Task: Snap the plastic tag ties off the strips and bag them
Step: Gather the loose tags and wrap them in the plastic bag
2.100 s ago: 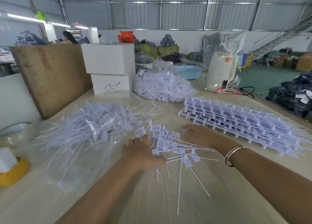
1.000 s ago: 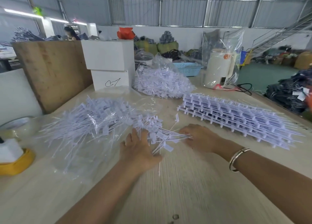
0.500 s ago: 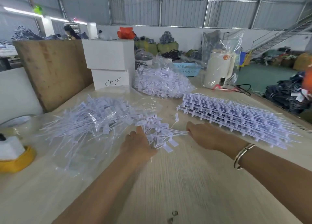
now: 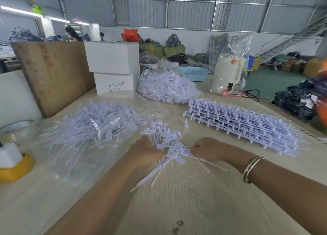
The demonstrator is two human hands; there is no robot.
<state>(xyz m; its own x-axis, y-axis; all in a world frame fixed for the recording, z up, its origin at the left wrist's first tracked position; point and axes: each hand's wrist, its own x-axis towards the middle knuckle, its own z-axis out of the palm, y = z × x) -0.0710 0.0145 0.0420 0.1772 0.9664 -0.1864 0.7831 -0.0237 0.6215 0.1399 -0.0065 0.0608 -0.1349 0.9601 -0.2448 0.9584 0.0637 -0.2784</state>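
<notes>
A loose bunch of white plastic tag ties [image 4: 168, 142] stands gathered between my two hands on the wooden table [image 4: 194, 199]. My left hand [image 4: 143, 151] grips the bunch from the left, its fingers curled round the ties. My right hand [image 4: 207, 149] holds the ties' thin tails from the right. To the left lies an open clear bag [image 4: 85, 128] heaped with loose ties. A stack of uncut tie strips [image 4: 238, 123] lies at the right.
A second filled bag of ties [image 4: 168, 88] sits further back, beside two stacked white boxes [image 4: 113, 66]. A wooden board [image 4: 51, 72] leans at the left. A yellow tape roll [image 4: 16, 165] sits at the left edge, a bagged white kettle [image 4: 226, 73] at the back right.
Both hands have swept the scattered ties together and raised them into one bunch; the tails now fan down toward me. The bag and strips have stayed put.
</notes>
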